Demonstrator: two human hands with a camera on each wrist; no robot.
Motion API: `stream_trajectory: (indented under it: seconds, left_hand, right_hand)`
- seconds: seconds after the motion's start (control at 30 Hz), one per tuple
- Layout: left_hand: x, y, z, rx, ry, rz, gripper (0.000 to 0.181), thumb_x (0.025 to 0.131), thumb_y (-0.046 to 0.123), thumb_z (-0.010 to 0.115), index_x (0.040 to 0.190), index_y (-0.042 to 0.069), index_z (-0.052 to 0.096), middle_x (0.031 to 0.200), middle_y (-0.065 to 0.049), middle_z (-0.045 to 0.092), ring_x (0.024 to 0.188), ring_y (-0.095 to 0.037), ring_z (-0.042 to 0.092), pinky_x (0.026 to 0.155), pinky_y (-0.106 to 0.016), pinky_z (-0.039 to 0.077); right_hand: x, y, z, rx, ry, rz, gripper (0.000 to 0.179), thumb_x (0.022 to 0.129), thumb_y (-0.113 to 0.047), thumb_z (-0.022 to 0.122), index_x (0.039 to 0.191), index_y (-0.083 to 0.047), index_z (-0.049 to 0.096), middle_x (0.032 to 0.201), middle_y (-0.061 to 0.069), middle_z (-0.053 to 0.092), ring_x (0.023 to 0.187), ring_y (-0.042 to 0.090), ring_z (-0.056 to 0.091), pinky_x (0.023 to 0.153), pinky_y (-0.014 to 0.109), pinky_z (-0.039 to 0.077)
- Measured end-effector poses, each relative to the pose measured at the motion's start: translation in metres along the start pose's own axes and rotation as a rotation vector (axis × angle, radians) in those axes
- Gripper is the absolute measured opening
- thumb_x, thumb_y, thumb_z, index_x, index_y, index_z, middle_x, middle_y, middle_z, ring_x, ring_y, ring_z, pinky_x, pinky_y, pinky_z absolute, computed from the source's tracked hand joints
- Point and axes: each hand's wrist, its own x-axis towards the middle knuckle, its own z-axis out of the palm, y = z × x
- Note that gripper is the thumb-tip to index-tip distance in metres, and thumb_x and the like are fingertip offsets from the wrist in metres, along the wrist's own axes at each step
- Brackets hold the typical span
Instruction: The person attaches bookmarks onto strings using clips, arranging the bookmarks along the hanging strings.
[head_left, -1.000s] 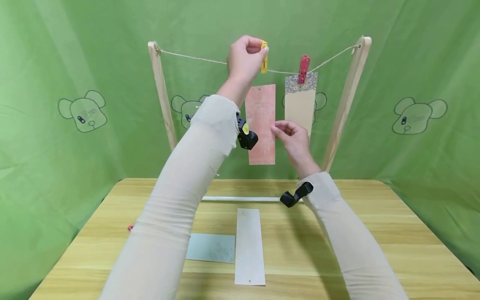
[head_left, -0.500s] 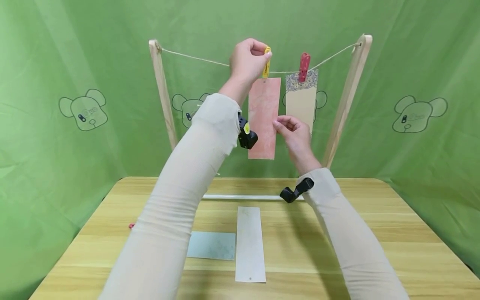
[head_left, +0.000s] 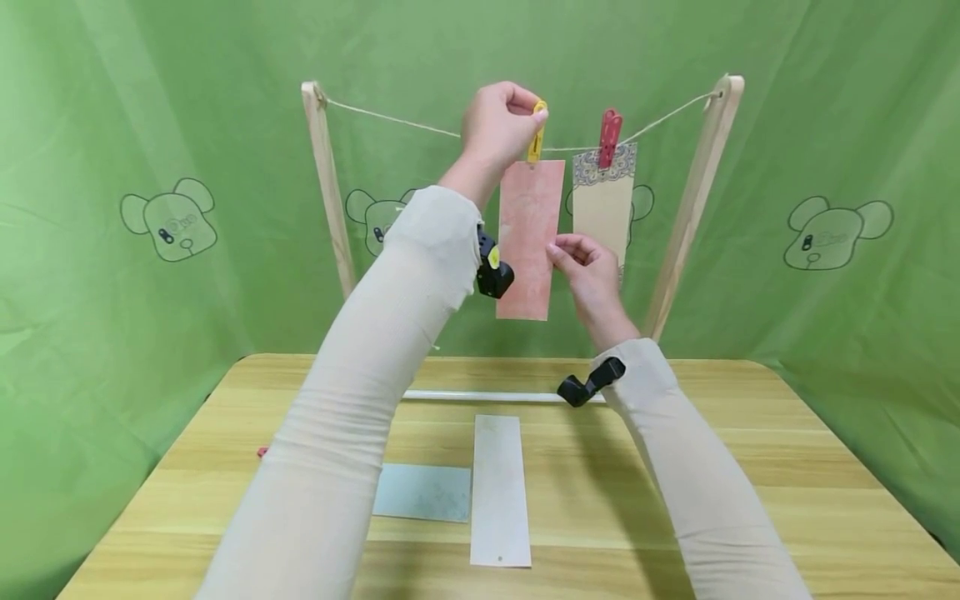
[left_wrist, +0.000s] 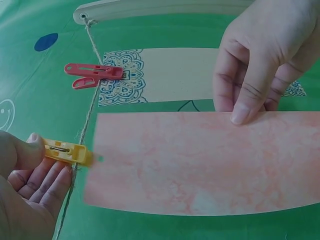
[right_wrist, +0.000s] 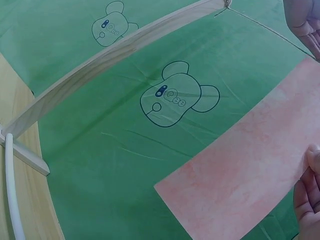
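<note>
My left hand (head_left: pixel 498 125) pinches the handles of a yellow clothespin (head_left: pixel 536 133) at the string (head_left: pixel 420 127). In the left wrist view the tip of the yellow clothespin (left_wrist: pixel 67 151) overlaps the top end of a pink paper card (left_wrist: pixel 200 160); whether it bites the card, I cannot tell. Between thumb and fingers, my right hand (head_left: pixel 596 275) holds the right edge of that pink card (head_left: pixel 528 242), which hangs upright just below the string. To its right, a red clothespin (head_left: pixel 610 137) fastens a cream card (head_left: pixel 600 204) with a blue patterned top to the string.
Two wooden posts (head_left: pixel 330 192) carry the string, with a white rod (head_left: pixel 480 396) low between them. On the wooden table (head_left: pixel 750 467) lie a white card (head_left: pixel 500 492) and a light blue card (head_left: pixel 423 492). A small red piece (head_left: pixel 262 452) shows beside the left sleeve.
The pink card has risen and shifted right, up to the string. My left hand has lowered the yellow clothespin slightly and moved it right, to the card's top edge.
</note>
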Motion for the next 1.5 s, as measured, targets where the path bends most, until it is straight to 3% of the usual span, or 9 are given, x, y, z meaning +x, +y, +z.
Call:
stream_trajectory:
  seconds: [0.57,0.7,1.03,1.23,1.5]
  left_hand:
    - [-0.004,-0.002,0.002,0.05,-0.007,-0.006,0.011,0.087,0.016,0.069,0.097,0.012,0.066,0.093,0.003,0.065,0.082,-0.007,0.058,0.068,-0.015,0.048]
    - [-0.004,0.0,0.0,0.116,-0.011,-0.008,0.013,0.088,0.019,0.068,0.1,0.014,0.067,0.097,0.005,0.065,0.086,-0.007,0.057,0.071,-0.016,0.047]
    - [-0.005,0.004,-0.003,0.303,-0.094,0.01,0.022,0.09,0.027,0.064,0.109,0.016,0.068,0.108,0.005,0.066,0.095,-0.008,0.057,0.076,-0.016,0.045]
    - [-0.006,0.004,-0.01,0.232,-0.159,0.016,0.027,0.09,0.023,0.065,0.113,0.01,0.067,0.114,0.0,0.064,0.1,-0.01,0.056,0.08,-0.017,0.047]
    - [-0.003,0.005,-0.019,0.156,-0.167,-0.01,0.039,0.086,0.023,0.07,0.123,0.012,0.062,0.126,0.001,0.059,0.115,-0.011,0.053,0.092,-0.018,0.045]
  right_hand:
    - [0.0,-0.001,0.005,0.014,0.006,-0.017,0.016,0.085,0.0,0.067,0.08,-0.016,0.066,0.076,-0.004,0.064,0.07,0.007,0.057,0.067,0.015,0.051]
    - [0.0,-0.003,0.006,0.029,0.008,-0.022,0.013,0.085,0.0,0.067,0.082,-0.014,0.066,0.078,-0.002,0.064,0.071,0.008,0.057,0.068,0.016,0.051]
    - [0.001,-0.007,0.005,0.015,0.036,0.005,0.01,0.084,-0.002,0.068,0.084,-0.011,0.066,0.08,-0.002,0.063,0.073,0.008,0.057,0.069,0.015,0.051]
    - [0.0,-0.005,0.005,0.004,0.026,-0.008,0.012,0.085,-0.001,0.067,0.082,-0.013,0.066,0.078,-0.003,0.063,0.072,0.008,0.056,0.068,0.015,0.05]
    - [0.0,-0.004,0.006,0.013,0.007,0.013,0.011,0.085,-0.003,0.067,0.083,-0.014,0.066,0.079,-0.003,0.063,0.073,0.008,0.056,0.069,0.015,0.05]
